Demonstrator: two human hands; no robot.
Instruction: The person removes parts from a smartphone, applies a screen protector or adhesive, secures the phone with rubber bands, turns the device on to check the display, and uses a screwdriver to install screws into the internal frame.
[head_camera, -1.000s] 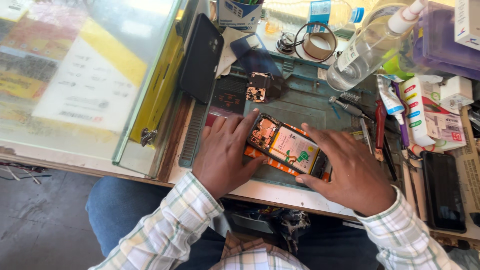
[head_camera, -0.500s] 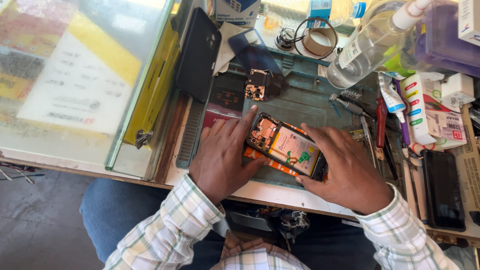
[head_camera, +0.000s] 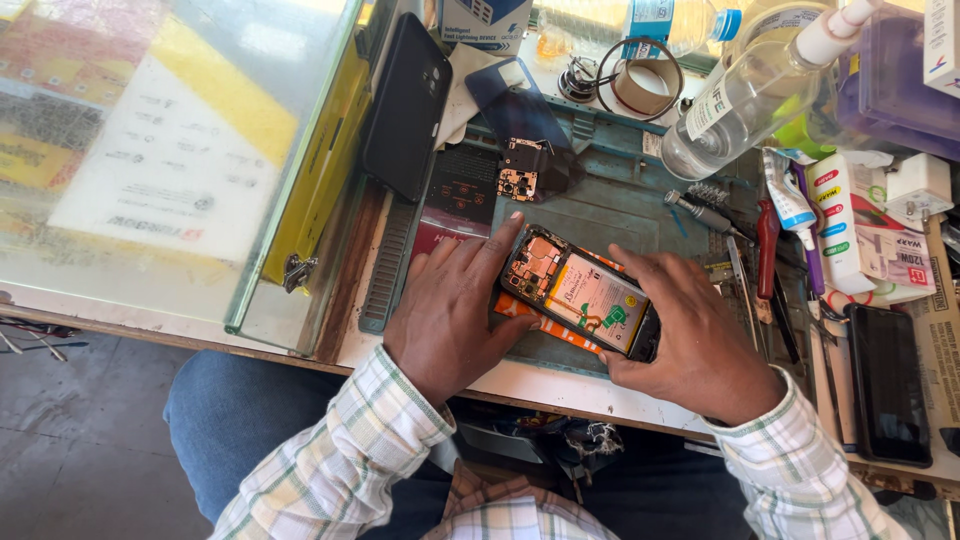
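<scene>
At the centre of the frame, on the teal work mat (head_camera: 620, 205), lies the opened phone (head_camera: 580, 292) with its back off, its battery and board exposed, tilted so that its upper end points to the upper left. Open room is scant: the mat shows a bare strip only just above the phone, and the pale front edge of the bench (head_camera: 560, 385) runs right below my wrists. To the left the glass counter top (head_camera: 170, 150) ends at a yellow-trimmed edge, against which a black phone cover (head_camera: 405, 105) leans. A small loose circuit part (head_camera: 522, 172) sits on the mat above the phone, apart from it. In the upper right a clear plastic bottle (head_camera: 745, 95) with a white label lies tilted, a roll of tape (head_camera: 645, 85) just left of it; a white box with blue print (head_camera: 485, 22) stands at the top edge. At the right, a white tube with coloured patches (head_camera: 835, 225) lies beside red-handled pliers (head_camera: 768, 235), and a dark phone (head_camera: 887, 380) lies flat near the right edge. My left hand (head_camera: 450, 315) rests half open, palm down, fingers spread, the fingertips pressing the phone's upper-left end. My right hand (head_camera: 700, 335) is curled over the phone's lower-right end, gripping it by the edges, thumb along the near side. An orange card (head_camera: 520, 312) shows beneath the phone between my hands.
</scene>
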